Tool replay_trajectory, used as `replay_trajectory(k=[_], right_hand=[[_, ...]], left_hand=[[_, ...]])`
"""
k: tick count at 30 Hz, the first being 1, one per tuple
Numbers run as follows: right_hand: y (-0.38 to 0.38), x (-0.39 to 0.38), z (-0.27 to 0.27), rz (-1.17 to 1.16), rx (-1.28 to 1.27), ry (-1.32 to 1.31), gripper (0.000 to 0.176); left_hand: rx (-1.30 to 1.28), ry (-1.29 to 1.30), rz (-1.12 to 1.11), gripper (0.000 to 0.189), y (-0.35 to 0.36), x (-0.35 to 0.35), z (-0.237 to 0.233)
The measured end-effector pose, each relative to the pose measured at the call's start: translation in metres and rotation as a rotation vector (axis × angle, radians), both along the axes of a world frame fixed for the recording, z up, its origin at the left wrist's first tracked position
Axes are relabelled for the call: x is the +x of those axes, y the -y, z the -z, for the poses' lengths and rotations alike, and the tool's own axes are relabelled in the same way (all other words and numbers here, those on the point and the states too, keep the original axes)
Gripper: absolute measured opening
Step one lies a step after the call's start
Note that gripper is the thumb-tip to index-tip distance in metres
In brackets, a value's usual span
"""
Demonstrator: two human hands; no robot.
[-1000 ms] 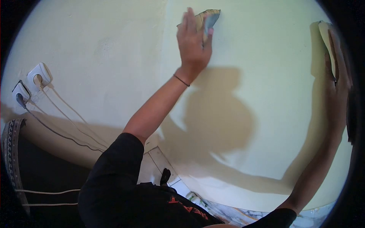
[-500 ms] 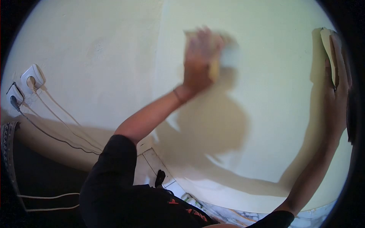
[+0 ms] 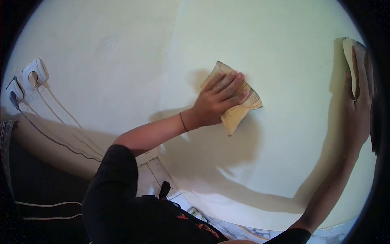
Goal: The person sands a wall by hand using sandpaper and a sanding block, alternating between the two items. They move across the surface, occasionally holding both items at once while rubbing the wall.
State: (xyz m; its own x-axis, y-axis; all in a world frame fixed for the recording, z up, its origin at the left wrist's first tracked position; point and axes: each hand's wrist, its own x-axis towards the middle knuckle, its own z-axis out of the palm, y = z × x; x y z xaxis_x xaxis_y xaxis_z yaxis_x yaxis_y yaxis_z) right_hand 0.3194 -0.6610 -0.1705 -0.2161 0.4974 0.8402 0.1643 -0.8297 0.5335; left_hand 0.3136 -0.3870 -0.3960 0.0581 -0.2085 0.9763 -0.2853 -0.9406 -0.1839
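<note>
My left hand (image 3: 217,99) presses a creased sheet of sandpaper (image 3: 233,120) to the pale wall (image 3: 292,134). Its fingers lie across the yellowish printed backing, and the sheet's corners stick out around them. At the far right, my right hand (image 3: 359,97) is up against the wall with long, straight fingers. Between its thumb and fingers shows a second cream sheet (image 3: 350,61) with a dark edge, which looks like sandpaper too; the hand's outer side is cut off by the edge of the view.
Two white wall sockets (image 3: 35,73) on the left hold plugs with hanging cables (image 3: 57,140). Below are floor tiles (image 3: 156,171) and a marble-patterned strip (image 3: 252,232). A dark item with a patterned border (image 3: 7,146) stands lower left.
My left hand has swept down the wall with the sandpaper, and its earlier blur is gone. The right hand stays almost in place, slightly lower in view.
</note>
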Motion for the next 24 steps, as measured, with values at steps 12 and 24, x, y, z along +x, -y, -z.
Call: replay_trajectory(k=[12, 24], right_hand=[[0.009, 0.001, 0.002, -0.019, -0.037, -0.045, 0.052], [0.004, -0.014, -0.009, 0.030, -0.106, -0.046, 0.051]], left_hand=[[-0.419, -0.043, -0.053, 0.068, -0.013, 0.024, -0.004], [-0.607, 0.032, 0.498, 0.040, -0.067, 0.042, -0.056]])
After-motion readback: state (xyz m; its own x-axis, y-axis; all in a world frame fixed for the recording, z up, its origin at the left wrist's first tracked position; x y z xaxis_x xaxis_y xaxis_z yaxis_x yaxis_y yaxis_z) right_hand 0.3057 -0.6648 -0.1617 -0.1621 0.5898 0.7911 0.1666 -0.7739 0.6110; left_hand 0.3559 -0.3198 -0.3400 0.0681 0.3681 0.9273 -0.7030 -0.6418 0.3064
